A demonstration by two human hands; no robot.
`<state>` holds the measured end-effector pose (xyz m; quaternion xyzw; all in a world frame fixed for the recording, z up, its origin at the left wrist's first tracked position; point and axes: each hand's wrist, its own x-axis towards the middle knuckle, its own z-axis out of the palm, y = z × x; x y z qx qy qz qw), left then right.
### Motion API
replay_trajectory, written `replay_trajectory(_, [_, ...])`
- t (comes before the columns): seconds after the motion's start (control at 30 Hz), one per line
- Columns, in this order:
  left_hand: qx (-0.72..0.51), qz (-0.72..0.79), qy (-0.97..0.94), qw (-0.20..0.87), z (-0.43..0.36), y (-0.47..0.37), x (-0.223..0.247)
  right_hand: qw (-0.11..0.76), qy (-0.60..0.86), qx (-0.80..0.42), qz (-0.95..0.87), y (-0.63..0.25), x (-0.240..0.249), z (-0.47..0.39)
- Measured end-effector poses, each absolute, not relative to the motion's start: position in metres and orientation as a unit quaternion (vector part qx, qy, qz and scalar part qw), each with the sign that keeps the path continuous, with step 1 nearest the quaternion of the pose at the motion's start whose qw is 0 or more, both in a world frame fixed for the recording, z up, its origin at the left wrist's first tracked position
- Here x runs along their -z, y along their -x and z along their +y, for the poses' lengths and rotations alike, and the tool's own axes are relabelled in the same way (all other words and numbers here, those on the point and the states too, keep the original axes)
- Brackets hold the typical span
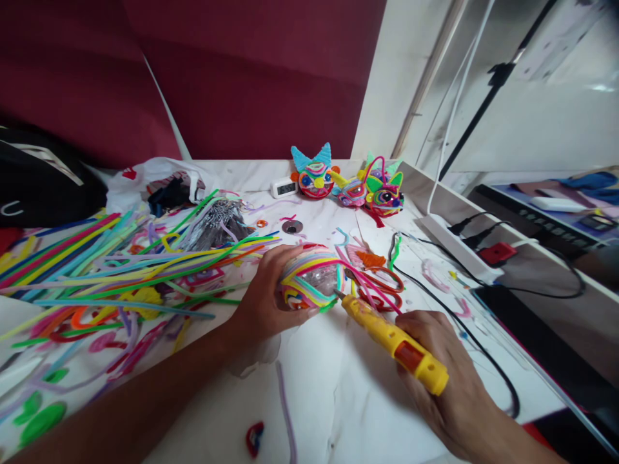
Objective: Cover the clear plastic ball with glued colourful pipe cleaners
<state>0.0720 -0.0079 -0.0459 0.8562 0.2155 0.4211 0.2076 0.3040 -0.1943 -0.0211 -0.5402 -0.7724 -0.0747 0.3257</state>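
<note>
A clear ball (320,280) wrapped in colourful pipe cleaners sits in my left hand (271,290), whose fingers and thumb curl round its left side. My right hand (435,367) grips a yellow glue gun (387,335) with a dark orange window. The gun's metal nozzle points at the ball's lower right side, very close to it; whether they touch I cannot tell. A pink pipe cleaner (370,287) runs from the ball toward my right hand. Orange-handled scissors (387,283) lie just behind the gun.
Loose pipe cleaners (145,270) cover the table's left side, near a silvery bundle (217,225). Decorated figures (316,180) stand at the back beside a small digital clock (284,188). A power strip (459,251) and black cable (464,322) lie at right. A black bag (43,180) is far left.
</note>
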Motion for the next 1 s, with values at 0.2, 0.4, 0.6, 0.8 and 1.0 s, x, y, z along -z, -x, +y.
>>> replay_trajectory(0.2, [-0.427, 0.209, -0.854, 0.211, -0.0080, -0.0721, 0.0458, 0.319, 0.536, 0.064, -0.779, -0.3015, 0.0171, -0.1936])
replay_trajectory(0.4, [-0.425, 0.214, -0.854, 0.210, -0.0088, -0.0718, 0.0458, 0.335, 0.514, 0.075, -0.786, -0.2971, 0.0113, -0.1909])
replay_trajectory(0.6, [-0.422, 0.209, -0.857, 0.209, -0.0095, -0.0721, 0.0440, 0.323, 0.530, 0.089, -0.779, -0.3010, 0.0151, -0.1927])
replay_trajectory(0.8, [-0.425, 0.210, -0.857, 0.202, -0.0092, -0.0723, 0.0440, 0.336, 0.535, 0.094, -0.770, -0.3023, 0.0152, -0.1924])
replay_trajectory(1.0, [-0.423, 0.213, -0.856, 0.209, -0.0097, -0.0720, 0.0445, 0.334, 0.531, 0.089, -0.774, -0.3020, 0.0145, -0.1909])
